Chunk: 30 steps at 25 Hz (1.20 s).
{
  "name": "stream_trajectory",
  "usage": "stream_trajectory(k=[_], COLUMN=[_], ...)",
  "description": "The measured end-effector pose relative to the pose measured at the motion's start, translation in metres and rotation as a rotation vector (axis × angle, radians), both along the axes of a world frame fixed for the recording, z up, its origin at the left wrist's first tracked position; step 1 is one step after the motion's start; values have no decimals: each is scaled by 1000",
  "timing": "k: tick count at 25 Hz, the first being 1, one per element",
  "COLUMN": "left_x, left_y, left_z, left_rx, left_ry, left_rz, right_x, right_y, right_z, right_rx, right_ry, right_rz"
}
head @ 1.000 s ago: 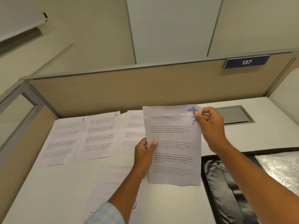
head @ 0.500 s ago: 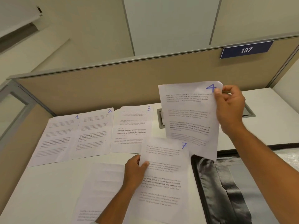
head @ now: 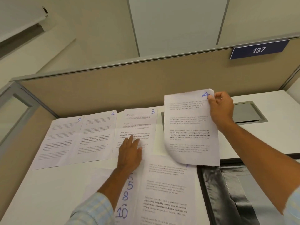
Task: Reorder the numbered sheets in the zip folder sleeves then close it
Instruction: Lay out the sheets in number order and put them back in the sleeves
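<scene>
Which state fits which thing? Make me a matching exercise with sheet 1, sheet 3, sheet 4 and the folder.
Things:
1. sheet 1
2. sheet 3
3. sheet 4
4. folder

States:
A. pinched at its corner by the right hand
B. black, farthest right
C. leftmost in the row
D. under the left hand

Pairs: 1-C, 2-D, 3-A, 4-B

right hand (head: 221,109) pinches sheet 4 (head: 190,127) above desk (head: 40,192); left hand (head: 130,153) flat on sheet 3 (head: 138,125).
</scene>
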<state>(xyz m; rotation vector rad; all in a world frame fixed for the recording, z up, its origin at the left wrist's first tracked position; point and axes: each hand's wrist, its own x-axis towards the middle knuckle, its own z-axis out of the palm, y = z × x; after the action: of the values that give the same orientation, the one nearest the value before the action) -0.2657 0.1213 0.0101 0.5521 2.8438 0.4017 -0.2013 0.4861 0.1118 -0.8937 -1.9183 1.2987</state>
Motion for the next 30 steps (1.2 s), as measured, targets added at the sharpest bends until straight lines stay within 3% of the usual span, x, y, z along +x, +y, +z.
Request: stream_trajectory(k=[3, 8, 11, 13, 21, 30], left_x=[-8, -6, -5, -3, -4, -3], left_y=[-12, -11, -11, -11, -14, -14], left_z=[-10, -30, -38, -39, -33, -30], left_rx=[-161, -168, -167, -177, -131, -117], left_ry=[-34, 68, 95, 92, 82, 48], left_rz=[-68, -37, -15, -12, 3, 4], right_x=[-8, 25, 46, 49, 27, 14], right_y=[1, -64, -106, -117, -107, -105], right_z=[-30, -83, -110, -124, -118, -116], right_rx=[19, 552, 589, 593, 695, 690], right_ry=[-154, -496, -823, -937, -1007, -998], right_rz=[44, 241, 485, 554, 699, 712])
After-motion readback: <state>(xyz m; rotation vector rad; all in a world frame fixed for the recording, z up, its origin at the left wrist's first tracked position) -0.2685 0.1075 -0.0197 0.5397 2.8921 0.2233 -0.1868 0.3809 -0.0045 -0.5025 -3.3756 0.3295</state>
